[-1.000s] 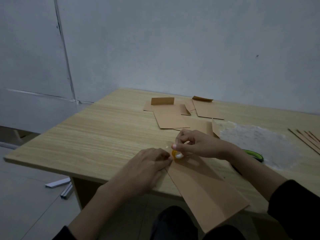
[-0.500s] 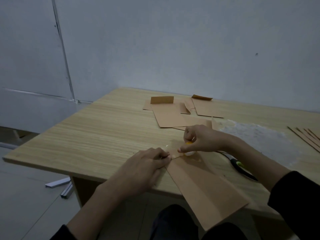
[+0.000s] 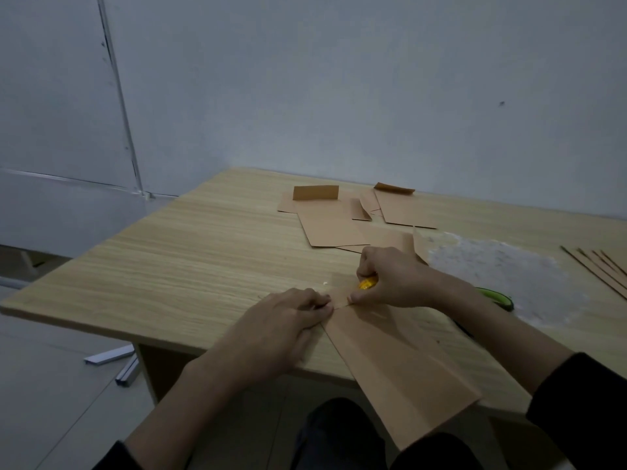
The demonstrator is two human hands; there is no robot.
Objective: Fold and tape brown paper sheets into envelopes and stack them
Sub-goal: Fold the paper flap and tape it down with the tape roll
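Observation:
A folded brown paper sheet point(image 3: 397, 364) lies at the table's near edge and hangs over it toward my lap. My left hand point(image 3: 281, 327) presses its fingertips on the sheet's upper left corner. My right hand point(image 3: 393, 279) grips a small orange tape roll point(image 3: 368, 283) against the sheet's top end, thumb tip on the paper close to my left fingers. Several folded brown envelopes point(image 3: 334, 228) lie spread at the back of the table.
The wooden table point(image 3: 190, 266) stands against a grey wall. A green-handled tool point(image 3: 497, 296) lies right of my right wrist. A pale clear plastic sheet point(image 3: 502, 266) and several thin brown strips point(image 3: 597, 266) lie at the right. Metal rails point(image 3: 112, 356) lie on the floor.
My right hand has drawn the tape roll away from my left fingers, up and to the right along the sheet's top. My left hand stayed pressed on the corner.

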